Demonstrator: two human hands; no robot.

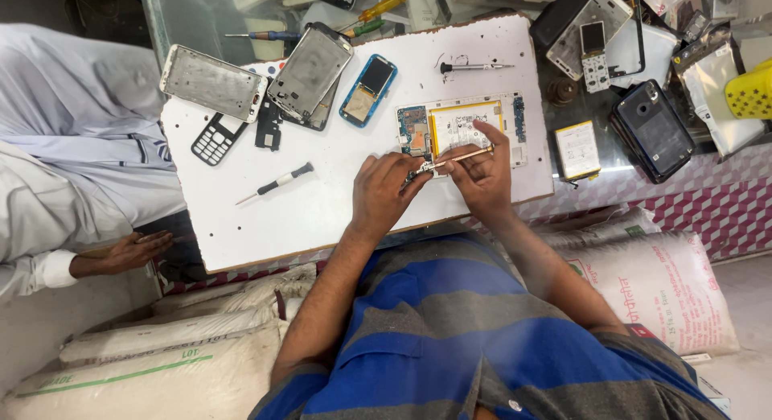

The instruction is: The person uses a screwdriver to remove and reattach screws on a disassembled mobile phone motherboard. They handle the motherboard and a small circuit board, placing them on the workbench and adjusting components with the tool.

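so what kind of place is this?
Probably a small phone repair counter. An opened phone lies under both hands on a white work board, with a loose keypad, bare phone frames and a screwdriver around.

This is a small phone-repair stall. A white work board [322, 203] lies across a glass counter [193, 18], strewn with stripped phone frames [213, 82], a loose keypad [215, 138], a blue phone shell [368, 88] and a small screwdriver [277, 183]. More screwdrivers [378, 6], back covers [653, 129] and a battery [577, 149] crowd the counter's far side (nothing boxed for sale). Filled woven sacks [667, 287] sit stacked on the floor below.
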